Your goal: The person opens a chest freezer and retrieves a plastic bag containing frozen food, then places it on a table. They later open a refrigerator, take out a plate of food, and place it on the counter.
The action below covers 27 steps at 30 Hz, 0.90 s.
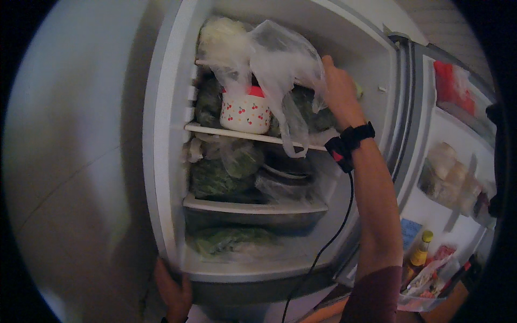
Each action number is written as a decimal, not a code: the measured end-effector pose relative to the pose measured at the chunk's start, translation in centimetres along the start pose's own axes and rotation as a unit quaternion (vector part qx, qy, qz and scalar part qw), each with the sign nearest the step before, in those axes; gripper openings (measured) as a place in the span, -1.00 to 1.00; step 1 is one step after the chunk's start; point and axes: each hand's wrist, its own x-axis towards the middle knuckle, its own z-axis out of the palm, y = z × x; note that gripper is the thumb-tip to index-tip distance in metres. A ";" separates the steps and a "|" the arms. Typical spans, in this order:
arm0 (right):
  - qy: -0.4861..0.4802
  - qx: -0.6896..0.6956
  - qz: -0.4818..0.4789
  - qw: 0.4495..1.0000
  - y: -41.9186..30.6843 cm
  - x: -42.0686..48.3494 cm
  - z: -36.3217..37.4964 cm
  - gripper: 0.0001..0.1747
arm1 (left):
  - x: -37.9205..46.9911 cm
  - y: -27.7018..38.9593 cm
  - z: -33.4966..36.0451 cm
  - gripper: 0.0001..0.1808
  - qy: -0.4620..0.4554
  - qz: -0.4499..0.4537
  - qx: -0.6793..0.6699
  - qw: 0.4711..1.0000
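Note:
My right hand reaches into an open refrigerator, at the right edge of a clear plastic bag near the upper shelf. The fingers are partly hidden, so their grip is unclear. Loose handles of the bag hang down over the shelf below. Left of them stands a white container with a cherry pattern and red rim. A pale bagged item lies at the upper left. My left hand is at the lower left edge of the refrigerator body; whether it grips the edge is not clear.
Lower shelves hold bagged leafy greens and a dark dish under plastic. More greens lie at the bottom. The open door on the right carries a yellow-capped bottle and bagged foods. A black cable hangs from my right wrist.

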 end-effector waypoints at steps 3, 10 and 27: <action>0.020 0.001 -0.012 1.000 0.2 0.0 -0.7 -0.64 | 0.1 0.0 0.2 -0.12 -0.008 -0.001 0.001 1.000; 0.068 -0.010 -0.019 0.997 1.5 0.0 -3.1 -0.51 | 0.7 -0.2 1.0 -0.13 -0.002 0.022 -0.017 1.000; 0.052 0.003 0.074 0.996 1.5 -6.9 -14.7 -0.39 | 2.0 -0.1 1.5 -0.19 0.002 0.071 -0.058 0.996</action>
